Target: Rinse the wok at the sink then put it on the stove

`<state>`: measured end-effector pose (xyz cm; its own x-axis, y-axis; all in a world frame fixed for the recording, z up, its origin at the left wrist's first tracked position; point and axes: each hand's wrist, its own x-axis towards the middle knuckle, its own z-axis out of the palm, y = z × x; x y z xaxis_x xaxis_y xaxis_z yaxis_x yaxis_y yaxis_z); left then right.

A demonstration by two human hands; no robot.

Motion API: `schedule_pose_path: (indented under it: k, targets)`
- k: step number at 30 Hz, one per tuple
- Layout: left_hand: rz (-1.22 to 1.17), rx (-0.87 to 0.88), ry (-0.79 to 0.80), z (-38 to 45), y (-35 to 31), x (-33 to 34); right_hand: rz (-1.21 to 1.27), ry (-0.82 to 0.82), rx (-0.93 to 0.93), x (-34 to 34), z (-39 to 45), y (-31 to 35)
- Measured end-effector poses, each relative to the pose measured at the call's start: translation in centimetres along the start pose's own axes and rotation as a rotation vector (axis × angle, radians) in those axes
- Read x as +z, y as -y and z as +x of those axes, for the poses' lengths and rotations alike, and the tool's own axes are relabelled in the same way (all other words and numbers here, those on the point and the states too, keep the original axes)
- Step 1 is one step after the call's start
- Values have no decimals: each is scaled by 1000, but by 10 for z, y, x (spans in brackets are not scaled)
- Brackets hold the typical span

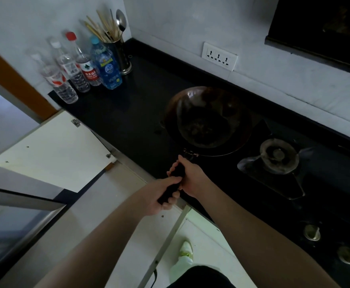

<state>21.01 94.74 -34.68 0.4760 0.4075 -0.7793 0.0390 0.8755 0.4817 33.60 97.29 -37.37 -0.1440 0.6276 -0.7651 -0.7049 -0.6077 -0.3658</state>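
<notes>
A dark round wok (207, 119) with a brownish inner rim sits over the left part of the black stove, its long black handle reaching toward me. My left hand (163, 196) grips the near end of the handle. My right hand (190, 177) wraps the handle just ahead of it, closer to the bowl. A bare gas burner (278, 155) stands to the right of the wok. No sink is in view.
Several plastic bottles (80, 67) and a utensil holder (121, 53) with chopsticks and a ladle stand at the back left of the black counter (128, 104). A wall socket (219, 56) is behind the wok. Two stove knobs (312, 232) sit at the near right. An open white cabinet door (53, 150) hangs lower left.
</notes>
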Motion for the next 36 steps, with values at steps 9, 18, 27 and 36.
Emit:
schedule_pose_path:
  k: [9,18,27,36]
  targets:
    - [137,185,-268,0,5,-5,-132,83,-8,-10,-5,-9]
    - [158,214,-354,-1,-2,-13,-284,75,-56,0,6,-9]
    - [133,188,-346,10,-1,3,-273,53,-69,-7,14,3]
    - [165,223,-283,-2,2,-3,-293,69,-44,-5,6,-7]
